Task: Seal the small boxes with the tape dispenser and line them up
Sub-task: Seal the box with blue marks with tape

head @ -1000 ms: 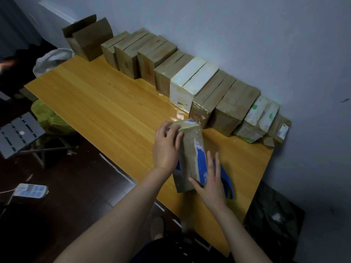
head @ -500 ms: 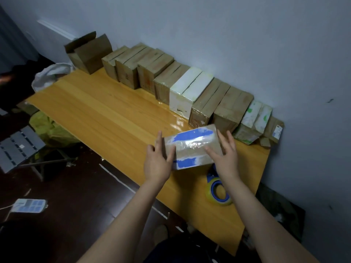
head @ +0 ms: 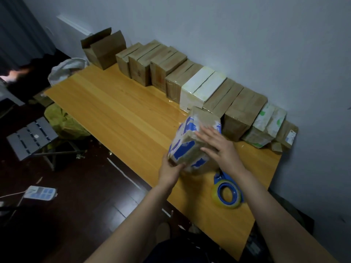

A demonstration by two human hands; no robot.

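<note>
Row of sealed boxes [head: 191, 80] lines the wall, upper centre. Blue-marked box [head: 191, 141] mid-frame — left hand [head: 171, 170] grips its corner, right hand [head: 218, 147] flat on top — not yet placed. Tape dispenser [head: 227, 193] idle.

Box [head: 191, 141] turned from broadside to tilted, one end now facing the camera, left hand [head: 170, 172] shifted from its left end to grip the near bottom corner, right hand [head: 220, 147] moved from the right end to lie flat on top, tape dispenser [head: 227, 192] now uncovered

Matt cardboard box [head: 193, 141] with glossy tape; smooth, shiny wooden table [head: 121, 111].
</note>
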